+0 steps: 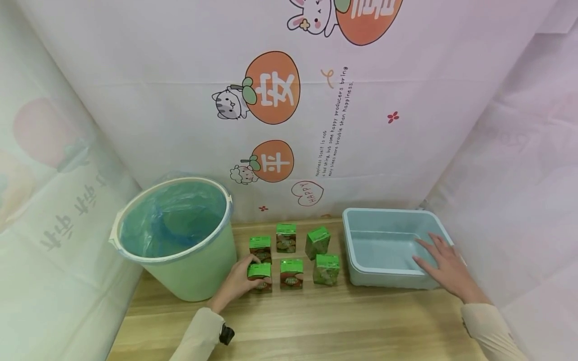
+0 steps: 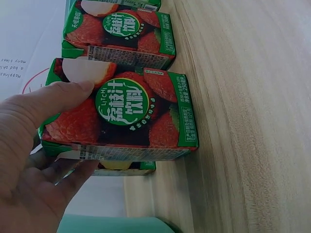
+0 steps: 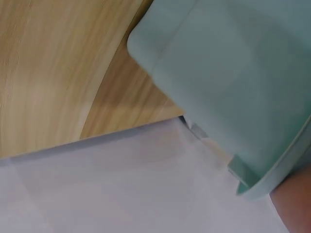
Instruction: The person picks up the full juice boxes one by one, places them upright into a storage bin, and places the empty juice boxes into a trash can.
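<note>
My left hand (image 1: 241, 278) holds the front-left litchi juice box (image 2: 121, 109), thumb on its printed face and fingers underneath in the left wrist view. The carton is green and dark red with fruit pictures, and stands on the table among several others. Right behind it is another juice box (image 1: 260, 246); to its right stands one more (image 1: 291, 274). At the right, my right hand (image 1: 444, 263) lies over the right side of a light blue plastic basin (image 1: 384, 279), its fingers spread above the inside. Only a bit of that hand shows in the right wrist view.
A pale green bucket (image 1: 205, 273) lined with a clear bluish bag stands left of the cartons. Greener-looking boxes (image 1: 326, 271) stand beside the basin. Behind the wooden table (image 1: 316, 326) hangs a printed white cloth (image 1: 180, 115), with more cloth on both sides.
</note>
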`<state>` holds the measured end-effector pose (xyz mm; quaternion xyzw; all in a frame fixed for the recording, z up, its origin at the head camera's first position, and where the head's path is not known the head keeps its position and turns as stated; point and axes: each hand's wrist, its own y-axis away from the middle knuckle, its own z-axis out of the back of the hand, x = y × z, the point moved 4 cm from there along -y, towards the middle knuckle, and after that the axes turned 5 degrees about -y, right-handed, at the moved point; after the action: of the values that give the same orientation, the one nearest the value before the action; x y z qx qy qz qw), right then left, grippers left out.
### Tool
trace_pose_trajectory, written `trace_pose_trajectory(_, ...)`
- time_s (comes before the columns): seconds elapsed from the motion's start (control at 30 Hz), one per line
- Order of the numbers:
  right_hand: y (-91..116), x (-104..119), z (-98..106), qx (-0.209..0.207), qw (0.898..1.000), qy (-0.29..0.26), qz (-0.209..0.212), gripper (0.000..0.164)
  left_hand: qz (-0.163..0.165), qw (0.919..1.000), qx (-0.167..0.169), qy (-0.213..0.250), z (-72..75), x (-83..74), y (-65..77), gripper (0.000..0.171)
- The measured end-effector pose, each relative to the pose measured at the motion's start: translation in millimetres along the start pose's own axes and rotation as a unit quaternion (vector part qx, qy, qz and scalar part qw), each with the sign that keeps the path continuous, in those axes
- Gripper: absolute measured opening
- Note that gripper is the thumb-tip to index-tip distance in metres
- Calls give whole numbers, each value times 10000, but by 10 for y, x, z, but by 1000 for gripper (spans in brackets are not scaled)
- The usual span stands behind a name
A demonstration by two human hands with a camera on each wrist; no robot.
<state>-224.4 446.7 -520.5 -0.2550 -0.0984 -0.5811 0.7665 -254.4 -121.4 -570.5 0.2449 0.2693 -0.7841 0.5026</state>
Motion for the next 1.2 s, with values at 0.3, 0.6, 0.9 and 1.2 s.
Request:
trace_pose_trajectory(0.3,46,-27,52,62,9999,123,-100,66,-119,9999,-87,9,37,-10,-5,40)
trace_pose_trajectory(0.6,55,-88,59,-58,9991,358,-242,71,32,9999,152,52,62,-12,-12,38)
trace_pose_trajectory(0.9,51,-116,56,-141,9988,384,-250,70,-96,9997,215,108,72,30,-34,38)
trace_pose_trajectory(1.2,48,-129,18,-58,9988,422,-248,70,-101,9999,56,94,76,2,-8,37)
